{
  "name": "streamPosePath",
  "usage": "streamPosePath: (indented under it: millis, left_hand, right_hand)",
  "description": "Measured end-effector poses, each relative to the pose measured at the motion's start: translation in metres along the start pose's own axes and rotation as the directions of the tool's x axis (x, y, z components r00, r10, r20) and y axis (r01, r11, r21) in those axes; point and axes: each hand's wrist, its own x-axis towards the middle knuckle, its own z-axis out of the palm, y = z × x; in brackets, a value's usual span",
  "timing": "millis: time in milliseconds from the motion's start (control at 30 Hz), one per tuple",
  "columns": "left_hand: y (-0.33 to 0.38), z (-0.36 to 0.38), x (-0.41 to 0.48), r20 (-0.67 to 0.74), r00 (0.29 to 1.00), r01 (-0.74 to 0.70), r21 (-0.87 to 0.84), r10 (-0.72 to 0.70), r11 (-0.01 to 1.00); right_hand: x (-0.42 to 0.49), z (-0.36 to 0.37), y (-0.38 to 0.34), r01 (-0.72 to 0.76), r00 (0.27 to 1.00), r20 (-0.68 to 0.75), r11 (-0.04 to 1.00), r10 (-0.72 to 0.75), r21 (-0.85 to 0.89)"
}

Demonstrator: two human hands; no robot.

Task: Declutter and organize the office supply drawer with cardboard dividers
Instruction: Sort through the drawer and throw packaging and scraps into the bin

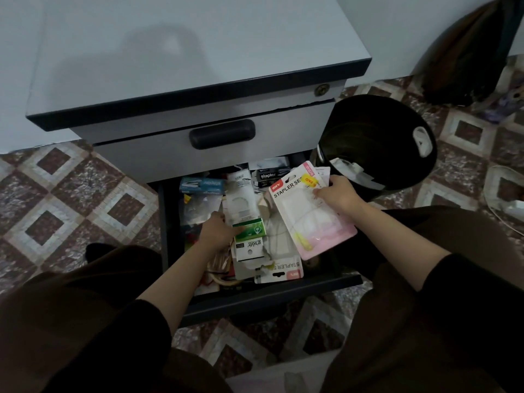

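Open dark drawer [269,293] of the grey metal cabinet [198,52] is standing pulled out, crammed with loose packaging. No cardboard dividers are showing.

Left: the left hand [218,228] is lying low in the drawer, near the left wall and about midway from back to front. Its fingers are pointing right, at the small green cardboard box [249,228]. A white card is covering the fingertips, so cannot tell whether it is gripping anything. A pale blue stapler box [202,185] is lying beyond it, toward the back left corner.

Middle: the green box is lying with its long axis left to right, its left end touching that hand.

Right: the right hand [336,194] is pinching the far right corner of a white-and-pink "STAPLER SET" blister pack [309,217], thumb on its face, with at least one more card tucked behind. The pack is hanging over the drawer's right edge. Its long axis is running back to front, the header end pointing at the drawer's back and the pink foot toward the front right corner.

Far right: a round black waste bin [377,131] is standing on the tiled floor just beside the back right corner, its mouth facing up.

Judgement: the bin is lying right of and beyond the right hand, much nearer to it than to the left. A short swing right would likely carry the pack over the bin mouth.
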Motion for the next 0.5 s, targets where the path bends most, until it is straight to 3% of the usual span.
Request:
streamPosePath:
  millis: [133, 500]
  left_hand:
    - [0.006, 0.008, 0.002, -0.127, 0.989, 0.068, -0.044, -0.073, 0.997]
    - [0.01, 0.005, 0.004, -0.004, 0.994, 0.101, -0.25, -0.105, 0.963]
  right_hand:
    - [0.0, 0.0, 0.001, -0.015, 1.0, 0.01, 0.999, 0.015, 0.03]
    - [-0.002, 0.002, 0.001, -0.06, 0.997, 0.045, 0.994, 0.056, 0.096]
